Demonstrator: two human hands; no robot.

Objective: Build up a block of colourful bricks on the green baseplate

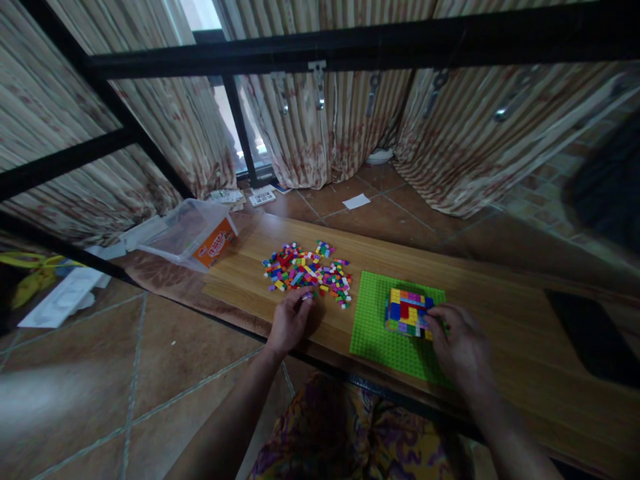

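A multicoloured block of toy bricks [411, 315] stands on a green studded baseplate [373, 333]. My right hand [463, 343] is closed at the block's right side, thumb and forefinger against its edge; the fingertips partly hide that corner. Loose small toy bricks [300, 267] lie in a heap left of the baseplate. At the near edge of this heap is my left hand [290, 323], its thumb and forefinger pinched around a small pale purple toy brick [307, 297], mostly covered by the fingers.
The bench is a long wooden top [240, 280]. A clear plastic box [185, 230] with an orange label stands at its left end. On the right lies a dark flat object [593, 333]. A black metal bar [350, 50] crosses above, before striped curtains [310, 133].
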